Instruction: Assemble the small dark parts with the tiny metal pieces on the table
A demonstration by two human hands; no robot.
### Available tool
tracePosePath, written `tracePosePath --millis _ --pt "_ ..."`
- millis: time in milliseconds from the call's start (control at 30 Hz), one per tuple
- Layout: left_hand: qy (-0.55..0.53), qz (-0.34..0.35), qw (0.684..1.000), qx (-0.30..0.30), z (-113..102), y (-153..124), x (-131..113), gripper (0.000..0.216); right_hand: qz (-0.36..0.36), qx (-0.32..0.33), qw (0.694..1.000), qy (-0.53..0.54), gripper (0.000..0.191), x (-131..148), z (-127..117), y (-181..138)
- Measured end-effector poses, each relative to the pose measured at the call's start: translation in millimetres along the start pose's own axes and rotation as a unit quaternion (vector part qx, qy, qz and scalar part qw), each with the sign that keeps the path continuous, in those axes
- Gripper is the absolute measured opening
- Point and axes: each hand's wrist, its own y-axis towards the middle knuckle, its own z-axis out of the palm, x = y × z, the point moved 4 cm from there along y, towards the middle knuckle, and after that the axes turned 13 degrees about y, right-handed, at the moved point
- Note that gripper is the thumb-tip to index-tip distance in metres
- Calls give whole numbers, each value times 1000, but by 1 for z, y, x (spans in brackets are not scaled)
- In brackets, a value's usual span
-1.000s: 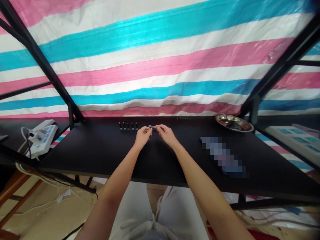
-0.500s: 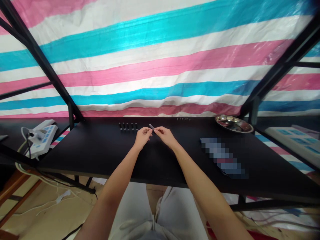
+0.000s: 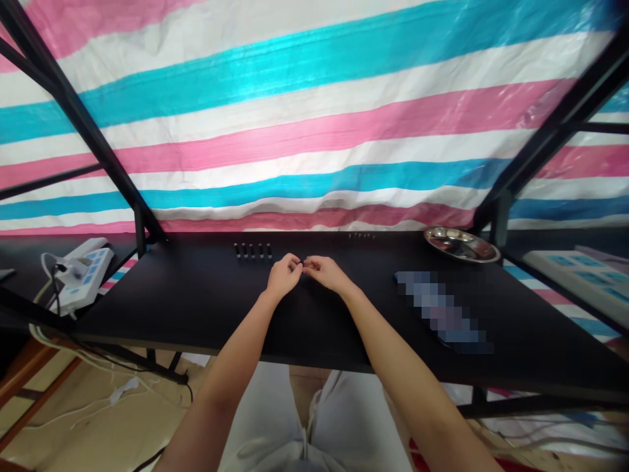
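Observation:
My left hand (image 3: pixel 285 276) and my right hand (image 3: pixel 324 273) meet over the middle of the black table (image 3: pixel 196 295), fingertips almost touching. Both are closed in a pinch around a small dark piece (image 3: pixel 301 263), mostly covered by the fingers, so its kind cannot be made out. To the left of my left hand stands a row of several small black cylinders (image 3: pixel 252 251) with pale lower ends. Farther back, right of my hands, several tiny light-coloured parts (image 3: pixel 361 236) are lined up near the table's rear edge.
A shiny round metal dish (image 3: pixel 462 245) sits at the back right. In front of it lies a long bluish object (image 3: pixel 442 312), blurred by pixelation. Power strips (image 3: pixel 88 278) with cables are at the left. Black metal bars (image 3: pixel 115 180) and a striped plastic sheet (image 3: pixel 314 144) rise behind.
A thin grey stick-like piece stuck up between my fingertips before; now the fingers mostly cover what they hold. My hands have come slightly lower and nearer to me.

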Motion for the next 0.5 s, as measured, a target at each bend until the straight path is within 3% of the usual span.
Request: tracePosePath --millis 100,233,333,500 --pt "109 18 993 -33 -7 -3 -5 15 -22 -91 995 -20 22 -12 -17 15" --pt "190 55 980 -30 -10 -5 -12 18 -20 -206 978 -27 26 -37 -51 42" --pt "211 82 974 -10 -7 -6 -14 20 3 -243 966 -91 19 -57 -72 57" --pt "216 121 969 22 1 -6 -18 20 28 -240 956 -167 12 -77 -87 71"
